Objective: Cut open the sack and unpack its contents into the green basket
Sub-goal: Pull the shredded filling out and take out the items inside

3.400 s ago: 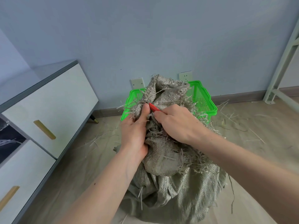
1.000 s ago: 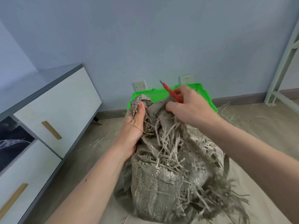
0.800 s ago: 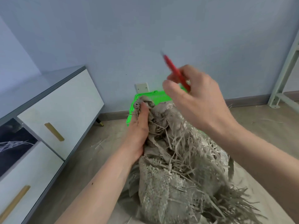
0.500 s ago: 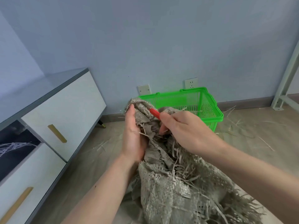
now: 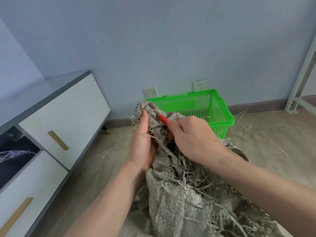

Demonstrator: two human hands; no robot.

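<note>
drawers of a white cabinet with gold handles (image 5: 56, 117) stood at the far left. next, the left hand (image 5: 142, 142) was closed around the bunched top of the grey woven plastic sack (image 5: 179, 194), which lay on the floor in the middle, frayed into loose strips. the right hand (image 5: 193, 139) gripped a red-handled cutter (image 5: 163, 119) against the fabric. behind, the green plastic basket (image 5: 220, 106) stood by the wall and looked empty. sack seemed light, soft and limp, so it is better to hold the intact weave, not the fraying strips.
</note>
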